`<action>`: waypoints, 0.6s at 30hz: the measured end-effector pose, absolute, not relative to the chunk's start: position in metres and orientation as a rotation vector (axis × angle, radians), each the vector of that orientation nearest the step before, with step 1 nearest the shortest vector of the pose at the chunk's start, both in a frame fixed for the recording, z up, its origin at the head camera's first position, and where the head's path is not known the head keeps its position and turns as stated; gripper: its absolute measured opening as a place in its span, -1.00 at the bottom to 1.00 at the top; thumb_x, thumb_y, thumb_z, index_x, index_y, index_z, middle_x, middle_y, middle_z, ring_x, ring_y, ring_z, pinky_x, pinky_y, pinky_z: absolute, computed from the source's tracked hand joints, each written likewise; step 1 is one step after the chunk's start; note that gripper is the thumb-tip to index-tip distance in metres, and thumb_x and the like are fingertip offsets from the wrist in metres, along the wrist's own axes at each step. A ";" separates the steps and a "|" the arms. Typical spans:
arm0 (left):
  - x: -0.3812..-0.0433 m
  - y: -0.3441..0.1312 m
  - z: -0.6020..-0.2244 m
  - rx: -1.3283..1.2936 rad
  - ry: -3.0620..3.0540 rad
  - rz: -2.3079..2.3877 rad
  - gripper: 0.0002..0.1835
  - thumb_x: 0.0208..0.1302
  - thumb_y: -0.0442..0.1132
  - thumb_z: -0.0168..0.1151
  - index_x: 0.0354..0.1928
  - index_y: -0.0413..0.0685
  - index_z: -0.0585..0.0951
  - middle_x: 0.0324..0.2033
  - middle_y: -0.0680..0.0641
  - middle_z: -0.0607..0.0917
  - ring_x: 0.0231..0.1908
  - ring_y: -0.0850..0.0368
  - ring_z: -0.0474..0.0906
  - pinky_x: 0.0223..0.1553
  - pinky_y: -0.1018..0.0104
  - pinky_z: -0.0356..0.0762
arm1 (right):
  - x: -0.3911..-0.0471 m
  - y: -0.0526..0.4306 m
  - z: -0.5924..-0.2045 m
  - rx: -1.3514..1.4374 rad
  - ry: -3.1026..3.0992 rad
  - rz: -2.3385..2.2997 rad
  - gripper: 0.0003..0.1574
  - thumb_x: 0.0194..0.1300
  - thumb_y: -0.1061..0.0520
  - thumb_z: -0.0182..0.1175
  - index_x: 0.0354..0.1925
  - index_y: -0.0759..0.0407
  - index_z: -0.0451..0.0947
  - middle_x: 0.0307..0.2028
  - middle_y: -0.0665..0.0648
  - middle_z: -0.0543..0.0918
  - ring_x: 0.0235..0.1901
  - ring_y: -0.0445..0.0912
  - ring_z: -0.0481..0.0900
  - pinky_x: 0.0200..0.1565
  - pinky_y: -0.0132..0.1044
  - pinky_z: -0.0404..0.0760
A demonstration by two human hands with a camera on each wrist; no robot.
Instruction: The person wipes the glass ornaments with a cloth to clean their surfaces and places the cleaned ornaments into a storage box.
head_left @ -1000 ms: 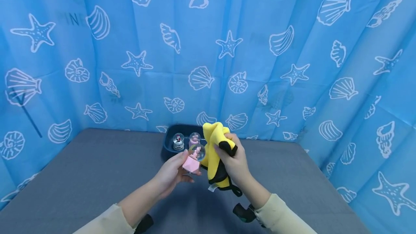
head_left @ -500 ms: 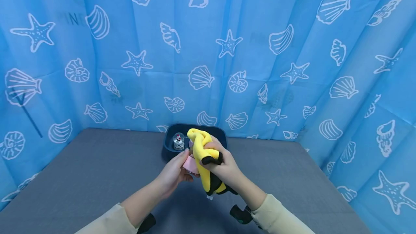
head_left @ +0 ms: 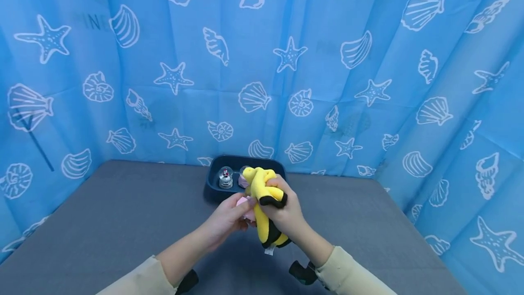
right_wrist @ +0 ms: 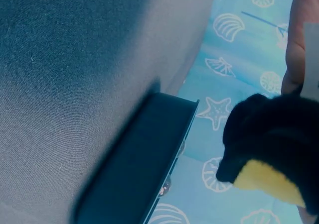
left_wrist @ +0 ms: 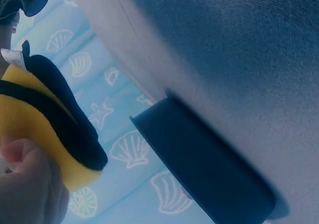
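Observation:
In the head view my left hand (head_left: 223, 222) holds a snow globe by its pink faceted base (head_left: 245, 207). A yellow cloth with black edging (head_left: 262, 190) covers the globe's clear dome, which is hidden. My right hand (head_left: 289, 208) grips the bunched cloth against the dome from the right. In the left wrist view, fingers of my left hand (left_wrist: 30, 184) lie against the yellow cloth (left_wrist: 22, 114). The right wrist view shows the cloth's black edging (right_wrist: 269, 129) close up, with a white tag beside it.
Behind the hands stands a dark blue tray (head_left: 211, 191) on the grey table (head_left: 135, 222). Inside it are a silver-based snow globe (head_left: 225, 179) and a pinkish one (head_left: 242, 181), partly covered by the cloth. A blue shell-print curtain (head_left: 262, 67) hangs behind the table.
My right hand has brought the cloth leftward from beside the snow globe onto its dome, then a little back right. My left hand has shifted slightly right, still holding the base.

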State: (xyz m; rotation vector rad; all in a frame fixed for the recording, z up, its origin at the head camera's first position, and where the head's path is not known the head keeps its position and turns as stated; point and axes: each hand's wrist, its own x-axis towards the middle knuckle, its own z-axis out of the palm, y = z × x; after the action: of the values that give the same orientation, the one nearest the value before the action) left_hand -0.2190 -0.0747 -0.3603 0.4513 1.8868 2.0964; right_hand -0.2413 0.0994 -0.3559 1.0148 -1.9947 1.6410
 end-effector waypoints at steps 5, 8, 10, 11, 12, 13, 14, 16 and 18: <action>-0.220 -0.078 -0.362 0.460 1.895 2.085 -0.55 0.46 -0.01 0.03 0.03 -0.33 0.38 -0.26 -0.09 0.58 -0.32 0.11 0.54 -0.30 0.33 0.43 | -0.241 0.098 -0.354 0.871 -1.983 1.666 -0.71 0.09 0.45 0.22 -0.23 0.32 0.36 -0.30 0.11 0.42 -0.37 -0.07 0.48 -0.36 -0.28 0.54; -0.220 -0.081 -0.363 0.487 1.869 2.081 -0.61 0.47 -0.05 0.02 -0.06 -0.33 0.43 -0.32 -0.06 0.61 -0.36 0.13 0.57 -0.31 0.33 0.48 | -0.243 0.099 -0.351 0.798 -1.984 1.701 -0.73 0.13 0.45 0.23 -0.24 0.34 0.35 -0.33 0.11 0.42 -0.40 -0.08 0.50 -0.38 -0.29 0.56; -0.220 -0.083 -0.363 0.502 1.854 2.073 -0.63 0.46 -0.07 0.01 -0.08 -0.33 0.44 -0.35 -0.05 0.62 -0.39 0.15 0.59 -0.33 0.34 0.51 | -0.244 0.101 -0.349 0.755 -1.994 1.732 -0.74 0.15 0.44 0.22 -0.24 0.34 0.35 -0.32 0.11 0.42 -0.40 -0.08 0.52 -0.36 -0.29 0.57; -0.220 -0.083 -0.362 0.509 1.849 2.069 -0.63 0.46 -0.07 0.01 -0.09 -0.34 0.45 -0.37 -0.04 0.62 -0.40 0.16 0.59 -0.34 0.34 0.52 | -0.244 0.101 -0.348 0.732 -1.998 1.755 -0.75 0.17 0.44 0.22 -0.23 0.34 0.35 -0.31 0.12 0.42 -0.40 -0.07 0.52 -0.36 -0.29 0.58; -0.220 -0.083 -0.362 0.518 1.847 2.062 -0.62 0.46 -0.06 0.00 -0.08 -0.34 0.46 -0.38 -0.04 0.62 -0.41 0.17 0.60 -0.34 0.34 0.53 | -0.244 0.102 -0.347 0.707 -1.996 1.787 -0.75 0.18 0.43 0.22 -0.21 0.35 0.35 -0.29 0.13 0.42 -0.39 -0.07 0.54 -0.34 -0.29 0.59; -0.220 -0.084 -0.361 0.521 1.849 2.059 -0.60 0.47 -0.05 0.00 -0.08 -0.34 0.46 -0.39 -0.04 0.63 -0.42 0.17 0.60 -0.35 0.34 0.53 | -0.244 0.103 -0.347 0.678 -1.989 1.825 -0.75 0.20 0.41 0.21 -0.20 0.35 0.34 -0.28 0.14 0.43 -0.37 -0.07 0.55 -0.33 -0.28 0.60; -0.221 -0.084 -0.361 0.522 1.850 2.058 -0.57 0.47 -0.03 0.00 -0.06 -0.36 0.46 -0.40 -0.05 0.64 -0.42 0.17 0.61 -0.35 0.34 0.54 | -0.243 0.103 -0.346 0.645 -1.981 1.863 -0.74 0.22 0.40 0.21 -0.18 0.35 0.34 -0.26 0.16 0.44 -0.36 -0.06 0.56 -0.31 -0.28 0.60; -0.221 -0.084 -0.360 0.531 1.863 2.062 -0.52 0.48 -0.01 -0.02 0.03 -0.39 0.42 -0.39 -0.06 0.65 -0.41 0.17 0.62 -0.34 0.33 0.54 | -0.243 0.104 -0.345 0.596 -1.952 1.948 -0.74 0.26 0.36 0.20 -0.14 0.35 0.33 -0.21 0.17 0.45 -0.33 -0.06 0.58 -0.28 -0.27 0.62; -0.221 -0.084 -0.358 0.538 1.875 2.073 -0.46 0.49 0.03 -0.06 0.13 -0.40 0.36 -0.36 -0.07 0.66 -0.39 0.16 0.63 -0.32 0.32 0.54 | -0.242 0.105 -0.345 0.557 -1.923 2.019 -0.73 0.28 0.33 0.20 -0.12 0.33 0.32 -0.19 0.18 0.46 -0.30 -0.06 0.58 -0.26 -0.25 0.62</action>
State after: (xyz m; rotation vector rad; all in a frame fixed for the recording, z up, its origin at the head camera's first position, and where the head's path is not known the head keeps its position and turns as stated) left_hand -0.2215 -0.0838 -0.3585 0.5382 1.8752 2.0734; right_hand -0.2418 0.1047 -0.3446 0.5570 -1.9234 2.0189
